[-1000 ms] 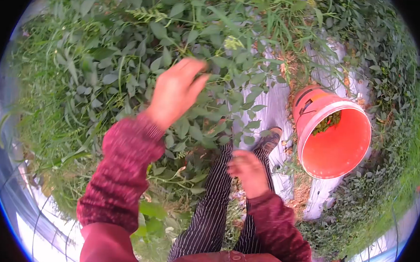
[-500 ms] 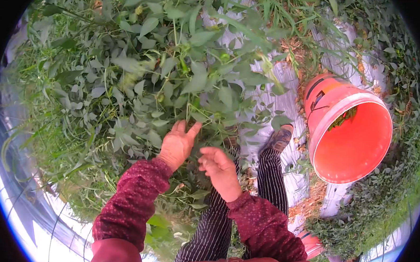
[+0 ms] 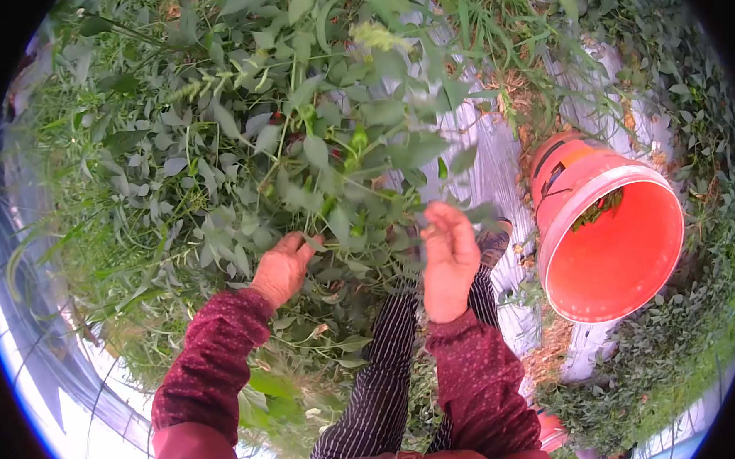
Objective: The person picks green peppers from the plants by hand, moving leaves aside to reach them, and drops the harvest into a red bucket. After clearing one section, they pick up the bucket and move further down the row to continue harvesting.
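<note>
Leafy green plants with small green peppers spread in front of me. My left hand is at the lower edge of the foliage, its fingertips partly among leaves and stems; what they hold, if anything, is hidden. To the right of it, my right hand is raised beside the plant with its fingers bent together near the leaves. Anything between those fingers is too small to make out.
A red bucket with some green produce inside lies tilted at the right. Silvery plastic sheeting covers the ground between plant rows. Part of a second red container shows at the lower right.
My right hand has moved right and slightly up, away from my left hand. My left hand has shifted a little left and down. The plant's stems and leaves have shifted.
</note>
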Tool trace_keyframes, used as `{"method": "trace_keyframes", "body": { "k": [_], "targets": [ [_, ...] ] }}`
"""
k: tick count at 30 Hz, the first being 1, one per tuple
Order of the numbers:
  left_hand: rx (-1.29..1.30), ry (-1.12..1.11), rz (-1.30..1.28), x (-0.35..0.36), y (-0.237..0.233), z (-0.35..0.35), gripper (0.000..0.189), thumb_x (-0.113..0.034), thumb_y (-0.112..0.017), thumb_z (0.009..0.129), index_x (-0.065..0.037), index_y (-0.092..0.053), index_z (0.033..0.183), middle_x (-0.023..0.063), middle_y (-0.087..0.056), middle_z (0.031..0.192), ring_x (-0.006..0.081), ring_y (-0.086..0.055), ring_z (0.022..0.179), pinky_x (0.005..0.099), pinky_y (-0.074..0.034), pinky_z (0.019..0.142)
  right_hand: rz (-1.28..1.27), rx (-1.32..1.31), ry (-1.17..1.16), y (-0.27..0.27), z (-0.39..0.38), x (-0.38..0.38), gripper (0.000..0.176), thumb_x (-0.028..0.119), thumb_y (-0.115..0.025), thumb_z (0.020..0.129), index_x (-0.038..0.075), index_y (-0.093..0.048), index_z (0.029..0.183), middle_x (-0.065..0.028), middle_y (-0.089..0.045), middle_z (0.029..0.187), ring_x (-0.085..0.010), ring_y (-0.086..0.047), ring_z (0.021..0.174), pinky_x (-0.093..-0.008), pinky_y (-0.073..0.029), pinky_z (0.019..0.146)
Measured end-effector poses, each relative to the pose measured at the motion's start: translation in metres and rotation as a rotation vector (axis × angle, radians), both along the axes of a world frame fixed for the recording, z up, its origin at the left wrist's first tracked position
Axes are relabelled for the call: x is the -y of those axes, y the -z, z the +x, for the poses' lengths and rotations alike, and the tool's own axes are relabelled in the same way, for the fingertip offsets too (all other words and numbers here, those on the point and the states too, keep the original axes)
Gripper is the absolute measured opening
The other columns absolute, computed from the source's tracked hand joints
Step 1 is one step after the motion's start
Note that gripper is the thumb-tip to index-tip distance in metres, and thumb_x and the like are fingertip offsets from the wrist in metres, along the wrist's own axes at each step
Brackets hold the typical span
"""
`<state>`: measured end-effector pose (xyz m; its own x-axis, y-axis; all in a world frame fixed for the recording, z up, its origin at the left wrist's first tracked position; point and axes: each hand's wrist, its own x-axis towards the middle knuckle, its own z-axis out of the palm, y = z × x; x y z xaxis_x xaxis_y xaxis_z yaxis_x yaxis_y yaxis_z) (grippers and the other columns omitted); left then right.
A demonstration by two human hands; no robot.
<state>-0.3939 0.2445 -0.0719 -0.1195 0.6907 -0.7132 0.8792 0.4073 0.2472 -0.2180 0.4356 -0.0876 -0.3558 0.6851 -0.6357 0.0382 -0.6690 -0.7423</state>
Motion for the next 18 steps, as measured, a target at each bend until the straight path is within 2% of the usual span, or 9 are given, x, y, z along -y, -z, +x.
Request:
{"method": "trace_keyframes", "body": {
  "k": [6, 8, 10, 11, 12, 13, 14, 15, 18],
  "targets": [
    [-0.082, 0.063, -0.105, 0.030, 0.011, 0.021, 0.062, -0.004, -0.057, 0.073, -0.012, -0.039, 0.132, 0.0180, -0.047, 0.125, 0.0322, -0.047, 0.116, 0.0360, -0.044, 0.092, 0.280, 0.189, -0.339, 0.041, -0.039, -0.048, 0.045, 0.008, -0.061, 0.081, -0.001, -0.046, 0.122, -0.0161, -0.049, 0.127, -0.0235, -0.045, 0.119, -0.0343, -0.036, 0.099],
    [-0.073, 0.056, -0.161, 0.034, 0.013, 0.025, 0.060, -0.004, -0.054, 0.075, -0.013, -0.040, 0.133, 0.0182, -0.045, 0.130, 0.0303, -0.044, 0.121, 0.0329, -0.042, 0.096, 0.002, 0.004, -0.366, 0.064, -0.050, -0.025, 0.053, 0.018, -0.068, 0.077, 0.005, -0.046, 0.124, -0.0170, -0.044, 0.132, -0.0263, -0.041, 0.124, -0.0373, -0.033, 0.103],
    [-0.081, 0.030, -0.303, 0.046, 0.025, 0.032, 0.058, -0.011, -0.055, 0.077, -0.011, -0.039, 0.133, 0.0169, -0.045, 0.131, 0.0291, -0.046, 0.118, 0.0326, -0.042, 0.094, -0.089, -0.215, -0.607, 0.040, -0.049, -0.012, 0.053, 0.018, -0.068, 0.076, 0.013, -0.048, 0.124, -0.0125, -0.048, 0.129, -0.0258, -0.043, 0.121, -0.0376, -0.033, 0.104],
    [-0.074, 0.028, -0.302, 0.057, 0.034, 0.035, 0.058, -0.011, -0.055, 0.077, -0.011, -0.039, 0.133, 0.0169, -0.045, 0.131, 0.0291, -0.046, 0.118, 0.0326, -0.042, 0.094, 0.146, -0.198, -0.741, 0.023, -0.045, -0.002, 0.046, 0.020, -0.068, 0.075, 0.017, -0.053, 0.118, -0.0080, -0.057, 0.117, -0.0258, -0.053, 0.110, -0.0370, -0.032, 0.105],
    [-0.080, 0.055, -0.278, 0.076, 0.043, 0.038, 0.051, -0.013, -0.056, 0.079, -0.010, -0.044, 0.128, 0.0167, -0.049, 0.124, 0.0298, -0.051, 0.108, 0.0354, -0.044, 0.088, 0.092, -0.077, -0.908, 0.001, -0.041, 0.008, 0.034, 0.022, -0.065, 0.078, 0.014, -0.057, 0.110, -0.0053, -0.061, 0.098, -0.0230, -0.060, 0.095, -0.0370, -0.042, 0.096],
    [-0.084, 0.080, -0.256, 0.097, 0.049, 0.041, 0.044, -0.014, -0.058, 0.080, -0.010, -0.050, 0.123, 0.0166, -0.053, 0.117, 0.0305, -0.056, 0.097, 0.0382, -0.046, 0.083, 0.328, -0.098, -0.815, -0.004, -0.029, 0.029, 0.024, 0.021, -0.060, 0.082, 0.013, -0.058, 0.105, -0.0049, -0.061, 0.079, -0.0222, -0.062, 0.078, -0.0381, -0.048, 0.082],
    [-0.091, 0.105, -0.231, 0.106, 0.051, 0.046, 0.037, -0.016, -0.059, 0.082, -0.009, -0.055, 0.118, 0.0165, -0.057, 0.110, 0.0312, -0.061, 0.087, 0.0409, -0.048, 0.078, 0.376, -0.156, -0.848, -0.015, -0.021, 0.042, 0.022, 0.018, -0.057, 0.084, 0.012, -0.057, 0.105, -0.0073, -0.060, 0.076, -0.0242, -0.061, 0.073, -0.0379, -0.049, 0.068],
    [-0.084, 0.104, -0.232, 0.091, 0.043, 0.046, 0.037, -0.016, -0.059, 0.082, -0.009, -0.055, 0.118, 0.0165, -0.057, 0.110, 0.0312, -0.061, 0.087, 0.0409, -0.048, 0.078, 0.190, -0.065, -1.140, -0.033, -0.015, 0.041, 0.025, 0.017, -0.055, 0.084, 0.013, -0.055, 0.109, -0.0087, -0.060, 0.074, -0.0286, -0.059, 0.065, -0.0366, -0.048, 0.063],
    [-0.133, -0.069, -0.259, 0.067, 0.036, 0.044, 0.050, -0.022, -0.058, 0.080, -0.012, -0.047, 0.128, 0.0198, -0.044, 0.130, 0.0352, -0.050, 0.111, 0.0420, -0.042, 0.090, 0.345, -0.065, -1.071, -0.028, 0.015, 0.094, 0.036, 0.017, -0.054, 0.084, 0.012, -0.050, 0.119, -0.0091, -0.060, 0.073, -0.0289, -0.059, 0.061, -0.0360, -0.048, 0.060]
  ]
}}
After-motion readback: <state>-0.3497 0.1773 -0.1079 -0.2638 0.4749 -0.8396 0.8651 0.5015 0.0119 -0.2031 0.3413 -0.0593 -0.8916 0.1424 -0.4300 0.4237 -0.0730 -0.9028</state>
